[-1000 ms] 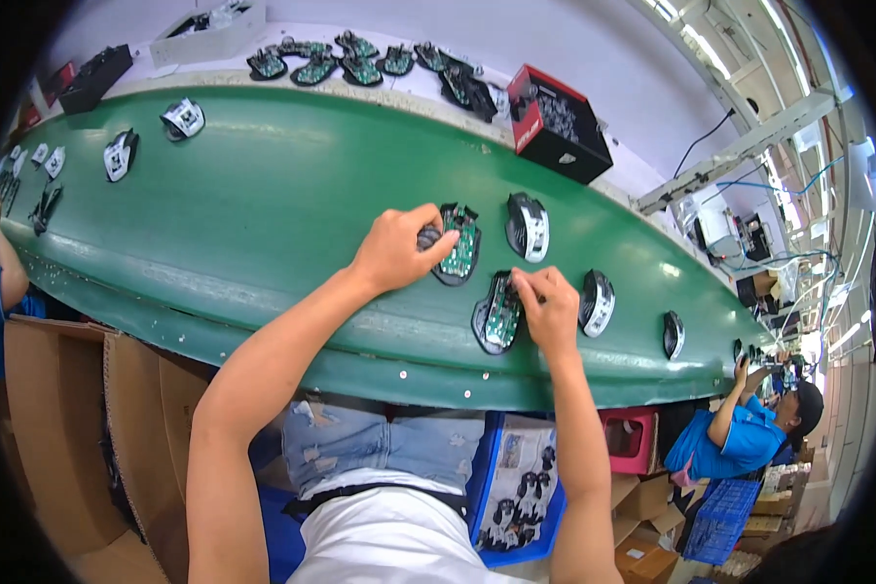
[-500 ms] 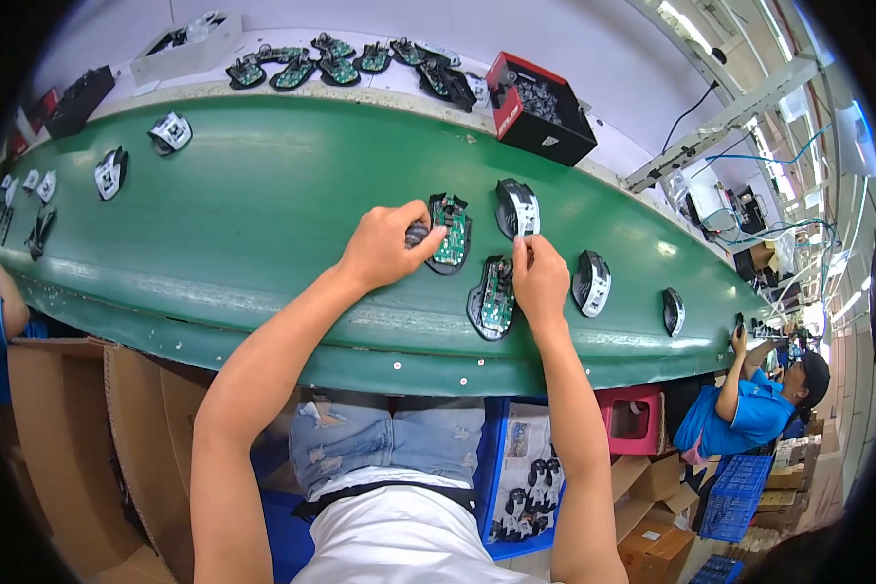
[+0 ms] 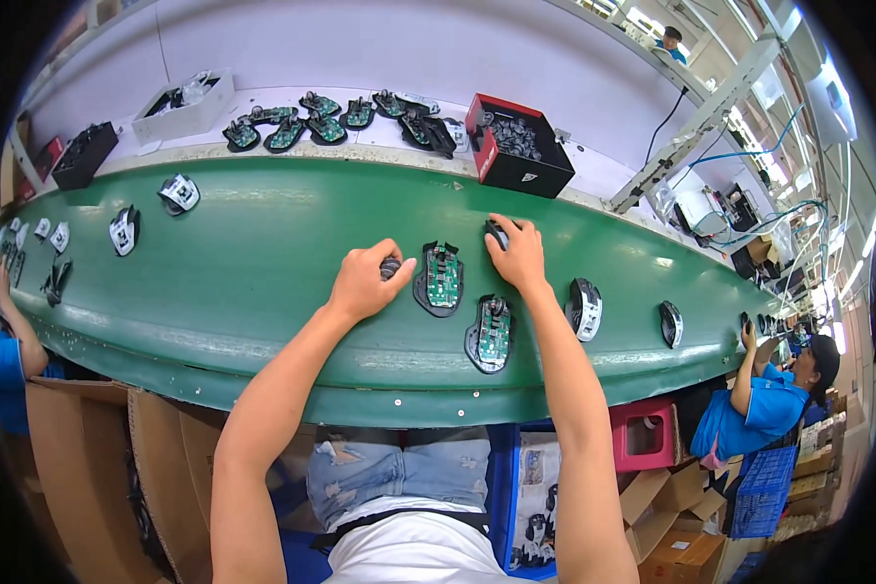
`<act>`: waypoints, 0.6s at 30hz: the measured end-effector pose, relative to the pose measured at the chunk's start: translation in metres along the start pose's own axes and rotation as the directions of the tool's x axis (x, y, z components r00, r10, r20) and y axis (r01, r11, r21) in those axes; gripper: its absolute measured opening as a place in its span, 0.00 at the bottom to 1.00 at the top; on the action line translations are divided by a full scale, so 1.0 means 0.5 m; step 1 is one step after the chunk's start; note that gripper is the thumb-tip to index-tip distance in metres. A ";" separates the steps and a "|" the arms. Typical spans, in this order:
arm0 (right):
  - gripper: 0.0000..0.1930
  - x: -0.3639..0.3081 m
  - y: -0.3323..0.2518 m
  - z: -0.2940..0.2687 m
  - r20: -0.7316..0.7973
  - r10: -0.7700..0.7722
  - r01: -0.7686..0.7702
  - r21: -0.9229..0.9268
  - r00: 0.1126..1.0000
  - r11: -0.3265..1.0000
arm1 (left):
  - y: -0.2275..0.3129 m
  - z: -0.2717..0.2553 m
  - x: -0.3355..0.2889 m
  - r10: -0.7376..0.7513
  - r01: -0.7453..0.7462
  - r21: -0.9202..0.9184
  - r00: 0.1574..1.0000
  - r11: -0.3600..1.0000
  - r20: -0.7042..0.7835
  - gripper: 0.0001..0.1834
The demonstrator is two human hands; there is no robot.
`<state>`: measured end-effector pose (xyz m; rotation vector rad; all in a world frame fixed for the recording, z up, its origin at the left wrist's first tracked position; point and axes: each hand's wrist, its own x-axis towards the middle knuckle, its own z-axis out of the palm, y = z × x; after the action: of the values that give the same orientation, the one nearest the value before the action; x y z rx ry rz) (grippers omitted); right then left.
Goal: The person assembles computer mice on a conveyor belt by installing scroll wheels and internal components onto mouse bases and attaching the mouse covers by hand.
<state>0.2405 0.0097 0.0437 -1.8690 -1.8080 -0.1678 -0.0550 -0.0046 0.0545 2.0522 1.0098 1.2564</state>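
My left hand (image 3: 368, 280) is curled around a dark ribbed scroll wheel (image 3: 390, 268), partly hidden by the fingers; whether it holds more than one I cannot tell. Just right of it lies a mouse base with a green circuit board (image 3: 440, 279). A second mouse base with a board (image 3: 490, 334) is nearer to me. Beyond them my right hand (image 3: 518, 255) grips a dark mouse shell (image 3: 497, 234), mostly covered by the fingers. To the right of that arm rests a black and white mouse shell (image 3: 584, 310), with another shell (image 3: 671, 324) farther along.
Everything lies on a green conveyor belt (image 3: 292, 243). On the shelf behind stand several circuit-board bases (image 3: 326, 128), a black and red box of small dark parts (image 3: 526, 175) and a white box (image 3: 187, 117). Co-workers in blue (image 3: 754, 414) sit at both sides.
My right hand has moved from beside the nearer base onto the mouse shell. The left hand has drawn back left from the farther base. The whole view has shifted.
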 end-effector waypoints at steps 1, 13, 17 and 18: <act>0.24 -0.001 0.018 0.000 -0.049 0.017 -0.015 0.040 0.999 0.999 | 0.000 0.008 0.003 0.006 -0.006 -0.017 1.000 1.000 0.003 0.14; 0.23 -0.239 -0.195 -0.169 0.038 0.162 -0.166 0.184 0.986 0.969 | -0.005 -0.002 0.001 0.006 -0.005 -0.012 0.999 1.000 0.034 0.13; 0.24 -0.243 -0.184 -0.120 -0.015 0.190 -0.190 0.034 0.982 0.981 | -0.005 0.001 -0.002 0.002 -0.002 -0.015 1.000 1.000 0.020 0.13; 0.24 -0.251 -0.183 -0.112 -0.006 0.185 -0.185 0.033 0.983 0.982 | -0.005 0.001 -0.004 -0.007 0.007 -0.016 1.000 1.000 0.015 0.13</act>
<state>0.1556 -0.1309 0.0623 -1.9967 -1.6104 -0.0790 -0.0561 -0.0045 0.0514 2.0416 0.9966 1.2401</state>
